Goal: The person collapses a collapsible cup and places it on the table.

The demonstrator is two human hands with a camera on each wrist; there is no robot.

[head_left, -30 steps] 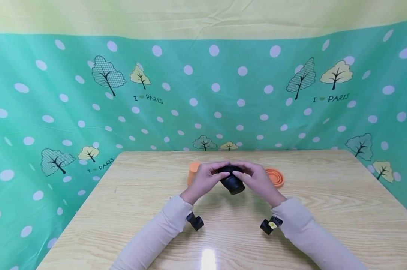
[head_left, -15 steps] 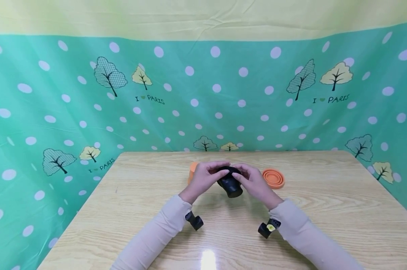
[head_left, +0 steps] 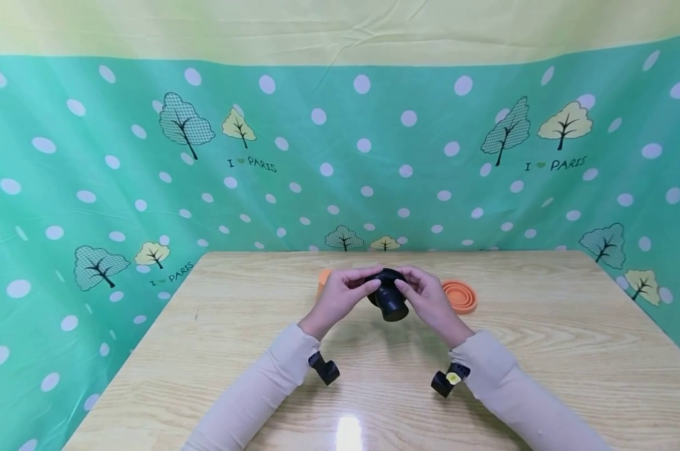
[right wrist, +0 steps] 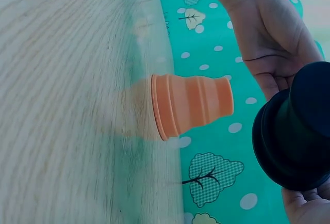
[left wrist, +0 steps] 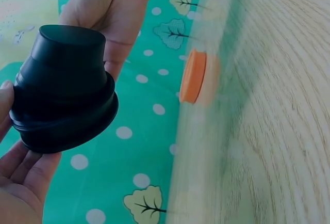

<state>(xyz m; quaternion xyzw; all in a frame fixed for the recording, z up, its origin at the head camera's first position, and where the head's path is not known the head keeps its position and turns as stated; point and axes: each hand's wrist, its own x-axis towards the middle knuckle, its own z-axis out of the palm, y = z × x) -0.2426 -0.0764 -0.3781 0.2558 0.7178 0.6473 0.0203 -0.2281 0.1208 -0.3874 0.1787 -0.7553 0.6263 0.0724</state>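
A black collapsible cup (head_left: 392, 302) is held off the table between both hands, its narrow closed end toward me and its wide rim away. My left hand (head_left: 345, 294) pinches the rim side, thumb on the near face and fingers behind. On the other side my right hand (head_left: 429, 302) grips it the same way. In the left wrist view the black cup (left wrist: 67, 87) shows stepped rings, partly folded and slanting near the rim. Behind the left hand stands an orange collapsible cup (right wrist: 193, 104), extended and upside down. Another orange cup (head_left: 459, 297) lies folded flat beyond the right hand.
The wooden table (head_left: 250, 351) stretches out on all sides under the hands. A green dotted curtain (head_left: 295, 144) hangs behind its far edge. Small black cameras (head_left: 329, 373) are strapped to both wrists, close over the tabletop.
The black cup has been tilted and turned slightly between the hands, so its narrow end shows more. Both thumbs have shifted along the rim. The orange cups have stayed in place.
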